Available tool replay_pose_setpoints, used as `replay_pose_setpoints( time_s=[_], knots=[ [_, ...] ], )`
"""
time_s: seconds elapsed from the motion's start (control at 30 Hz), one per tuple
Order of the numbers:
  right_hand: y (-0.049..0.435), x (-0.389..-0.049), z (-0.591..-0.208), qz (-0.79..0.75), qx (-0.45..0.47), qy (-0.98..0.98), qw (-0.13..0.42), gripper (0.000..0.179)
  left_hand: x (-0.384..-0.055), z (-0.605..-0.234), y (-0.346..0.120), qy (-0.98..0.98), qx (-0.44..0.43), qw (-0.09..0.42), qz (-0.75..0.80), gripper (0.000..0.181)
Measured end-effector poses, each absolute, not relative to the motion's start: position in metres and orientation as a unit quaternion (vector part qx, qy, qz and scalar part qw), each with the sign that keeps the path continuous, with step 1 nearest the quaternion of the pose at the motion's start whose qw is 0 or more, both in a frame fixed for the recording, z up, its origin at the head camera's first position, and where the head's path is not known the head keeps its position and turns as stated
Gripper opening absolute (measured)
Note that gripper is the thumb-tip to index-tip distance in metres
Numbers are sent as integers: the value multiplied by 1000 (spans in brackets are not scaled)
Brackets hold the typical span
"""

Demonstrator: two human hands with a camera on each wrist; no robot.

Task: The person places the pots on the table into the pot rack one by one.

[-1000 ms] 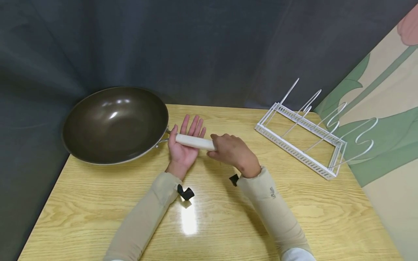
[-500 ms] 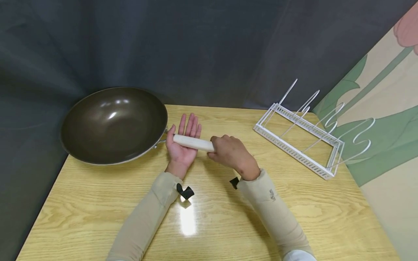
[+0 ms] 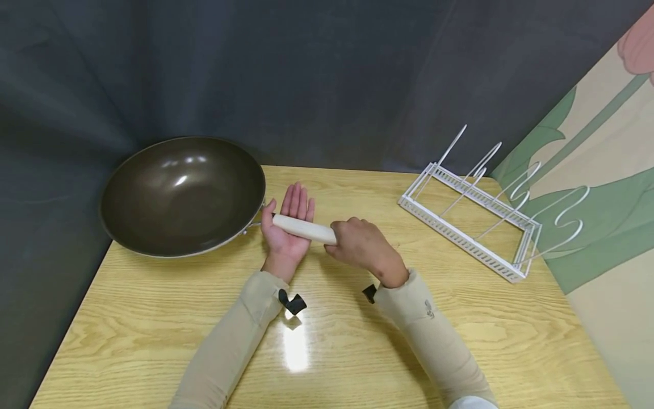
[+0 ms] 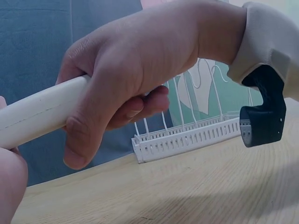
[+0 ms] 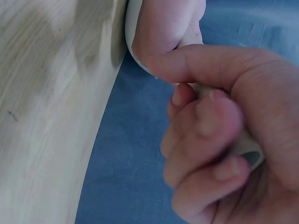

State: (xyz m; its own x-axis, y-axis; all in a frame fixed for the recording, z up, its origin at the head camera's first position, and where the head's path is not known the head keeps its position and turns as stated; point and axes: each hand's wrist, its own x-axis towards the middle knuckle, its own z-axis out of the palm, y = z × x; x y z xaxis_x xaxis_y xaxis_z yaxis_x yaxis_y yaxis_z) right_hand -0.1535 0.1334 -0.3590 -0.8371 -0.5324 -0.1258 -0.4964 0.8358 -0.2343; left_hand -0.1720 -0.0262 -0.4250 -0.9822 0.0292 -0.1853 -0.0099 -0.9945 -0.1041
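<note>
Right of the pan (image 3: pixel 184 196), the person's right hand (image 3: pixel 361 244) is wrapped around the outer end of its pale handle (image 3: pixel 306 229). Closer to the pan, the left hand (image 3: pixel 286 242) lies palm up beneath the handle, fingers extended. The pan shows its dark interior, over the table (image 3: pixel 327 352). Well right of the pan stands a white rack (image 3: pixel 460 241); behind the pan hangs a dark curtain (image 3: pixel 317 85)
</note>
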Motion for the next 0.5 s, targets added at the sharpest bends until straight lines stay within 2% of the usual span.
replay_pose_setpoints(
  time_s=[0.23, 0.5],
  knots=[
    [137, -150, -363, -110, -297, 946, 71, 19, -171, -424, -26, -28, -154, -1, 988, 27],
    [142, -145, -373, -134, -303, 942, 59, 21, -165, -429, -26, -22, -125, 18, 992, 33]
  ],
)
